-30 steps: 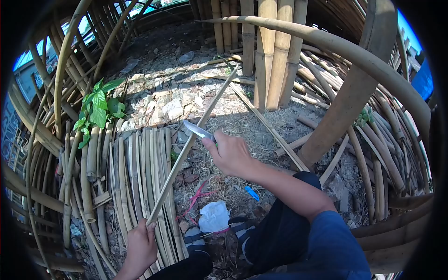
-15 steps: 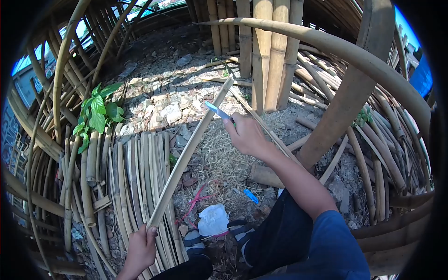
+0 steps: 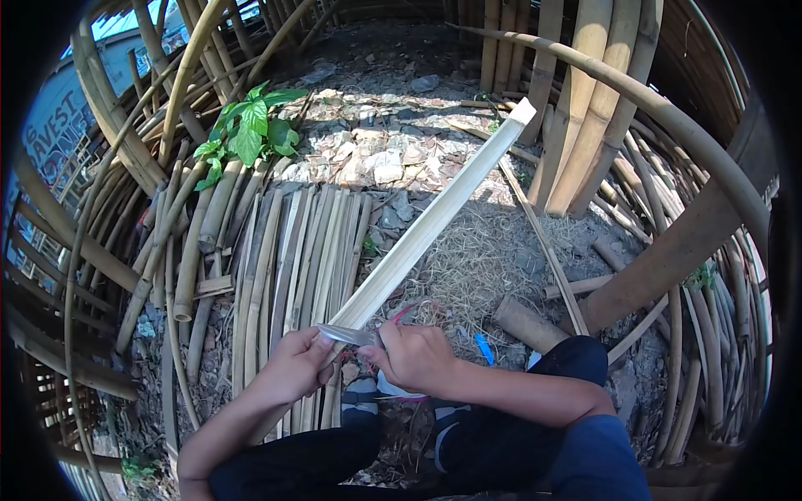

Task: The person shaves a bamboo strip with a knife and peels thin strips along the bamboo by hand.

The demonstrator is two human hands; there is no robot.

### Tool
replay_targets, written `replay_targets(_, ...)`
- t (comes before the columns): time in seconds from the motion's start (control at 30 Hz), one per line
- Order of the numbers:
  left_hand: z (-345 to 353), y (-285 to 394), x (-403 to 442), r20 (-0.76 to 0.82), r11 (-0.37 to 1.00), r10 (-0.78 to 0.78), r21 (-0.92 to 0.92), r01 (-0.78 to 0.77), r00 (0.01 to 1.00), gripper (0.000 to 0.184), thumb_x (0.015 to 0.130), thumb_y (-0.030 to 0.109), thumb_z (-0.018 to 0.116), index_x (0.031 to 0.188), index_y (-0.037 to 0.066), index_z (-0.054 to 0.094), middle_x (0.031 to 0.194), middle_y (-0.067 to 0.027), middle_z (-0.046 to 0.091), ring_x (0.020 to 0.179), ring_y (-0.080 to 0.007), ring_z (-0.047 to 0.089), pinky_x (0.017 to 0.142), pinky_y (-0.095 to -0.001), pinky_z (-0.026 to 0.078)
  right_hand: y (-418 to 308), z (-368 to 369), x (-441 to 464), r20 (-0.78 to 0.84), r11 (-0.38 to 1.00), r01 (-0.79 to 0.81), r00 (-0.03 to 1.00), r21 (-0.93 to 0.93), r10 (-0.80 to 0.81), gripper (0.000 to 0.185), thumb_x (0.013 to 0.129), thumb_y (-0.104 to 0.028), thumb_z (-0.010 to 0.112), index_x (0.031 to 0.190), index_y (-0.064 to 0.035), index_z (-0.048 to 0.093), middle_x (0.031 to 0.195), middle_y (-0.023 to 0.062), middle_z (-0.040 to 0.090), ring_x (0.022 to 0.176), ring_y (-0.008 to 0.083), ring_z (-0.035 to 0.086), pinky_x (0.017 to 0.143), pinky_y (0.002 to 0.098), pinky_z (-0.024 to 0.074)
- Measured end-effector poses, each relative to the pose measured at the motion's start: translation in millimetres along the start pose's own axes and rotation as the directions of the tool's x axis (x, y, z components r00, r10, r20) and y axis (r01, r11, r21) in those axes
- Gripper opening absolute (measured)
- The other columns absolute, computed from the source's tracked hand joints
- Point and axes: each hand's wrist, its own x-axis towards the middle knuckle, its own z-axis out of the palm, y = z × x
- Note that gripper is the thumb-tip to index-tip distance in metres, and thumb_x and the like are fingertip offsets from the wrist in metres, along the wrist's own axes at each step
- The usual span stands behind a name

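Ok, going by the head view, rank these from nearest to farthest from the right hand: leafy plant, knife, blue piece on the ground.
1. Knife: held in the right hand, blade pointing left.
2. Blue piece: on the ground, just right of that hand.
3. Leafy plant: well ahead, to the left.

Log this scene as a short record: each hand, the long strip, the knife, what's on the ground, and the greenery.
Left hand: grips the near end of the bamboo strip
Right hand: holds the knife
Strip: slants up and away to the right
Knife: blade at the strip's near end, close to the left hand
Ground: stacked strips, pale shavings, small blue object, identity unclear
Greenery: leafy plant, upper left
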Motion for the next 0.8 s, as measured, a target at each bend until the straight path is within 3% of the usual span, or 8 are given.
replay_targets(0.1, -3, 10, -4, 0.029, 1.000, -0.006, 0.024, 0.005, 1.000, 0.042, 0.109, 0.038, 0.041, 0.093, 0.003, 0.058, 0.058, -0.0004, 0.050, 0.042, -0.0085, 0.042, 0.040, -0.0254, 0.033, 12, 1, 7, -0.076, 0.985, 0.126, 0.988, -0.117, -0.135, 0.043, 0.097, -0.041, 0.060, 0.074, -0.0049, 0.052, 0.055, 0.0080, 0.059, 0.042, 0.0229, 0.061, 0.037, 0.0366, 0.0466)
replay_targets(0.17, -9, 10, -3, 0.127, 0.999, -0.038, -0.011, 0.040, 0.991, 0.052, 0.108, 0.048, 0.037, 0.089, 0.003, 0.057, 0.057, -0.0017, 0.048, 0.043, -0.0096, 0.041, 0.040, -0.0252, 0.035, 16, -3, 12, -0.100, 0.987, 0.106, 0.988, -0.125, -0.118, 0.042, 0.097, -0.040, 0.061, 0.074, -0.0053, 0.052, 0.054, 0.0075, 0.055, 0.044, 0.0237, 0.060, 0.039, 0.0370, 0.0467)
replay_targets(0.27, -11, 10, -3, 0.135, 0.998, -0.037, -0.038, 0.042, 0.990, 0.055, 0.107, 0.049, 0.037, 0.087, 0.002, 0.056, 0.056, -0.0023, 0.048, 0.042, -0.0098, 0.040, 0.040, -0.0255, 0.035, 28, -6, 16, -0.135, 0.981, 0.105, 0.983, -0.161, -0.128, 0.042, 0.097, -0.040, 0.061, 0.073, -0.0061, 0.051, 0.053, 0.0068, 0.052, 0.045, 0.0243, 0.059, 0.041, 0.0374, 0.0468)
replay_targets(0.63, -8, 19, -10, 0.100, 0.999, -0.018, -0.039, 0.022, 0.995, 0.050, 0.109, 0.043, 0.036, 0.085, 0.005, 0.058, 0.056, 0.0003, 0.047, 0.042, -0.0079, 0.037, 0.039, -0.0248, 0.029, 57, -23, 31, -0.202, 0.932, 0.163, 0.950, -0.325, -0.237, 0.047, 0.098, -0.047, 0.057, 0.070, -0.0098, 0.051, 0.053, 0.0046, 0.047, 0.044, 0.0235, 0.055, 0.042, 0.0366, 0.0455)
replay_targets(0.73, -8, 19, -11, 0.096, 0.999, -0.003, -0.033, 0.007, 0.995, 0.051, 0.109, 0.043, 0.036, 0.085, 0.005, 0.058, 0.056, 0.0002, 0.046, 0.042, -0.0081, 0.037, 0.039, -0.0249, 0.029, 67, -29, 34, -0.193, 0.899, 0.166, 0.946, -0.405, -0.262, 0.049, 0.099, -0.048, 0.054, 0.069, -0.0103, 0.049, 0.052, 0.0041, 0.051, 0.044, 0.0191, 0.058, 0.041, 0.0337, 0.0464)
replay_targets(0.8, -10, 16, -12, 0.094, 1.000, 0.003, -0.024, -0.001, 0.996, 0.051, 0.109, 0.043, 0.036, 0.085, 0.005, 0.059, 0.056, 0.0001, 0.046, 0.042, -0.0082, 0.037, 0.040, -0.0250, 0.030, 81, -35, 37, -0.246, 0.919, -0.172, 0.966, -0.355, 0.085, 0.048, 0.102, -0.047, 0.048, 0.075, -0.0080, 0.051, 0.055, 0.0103, 0.058, 0.048, 0.0271, 0.063, 0.044, 0.0413, 0.0482)
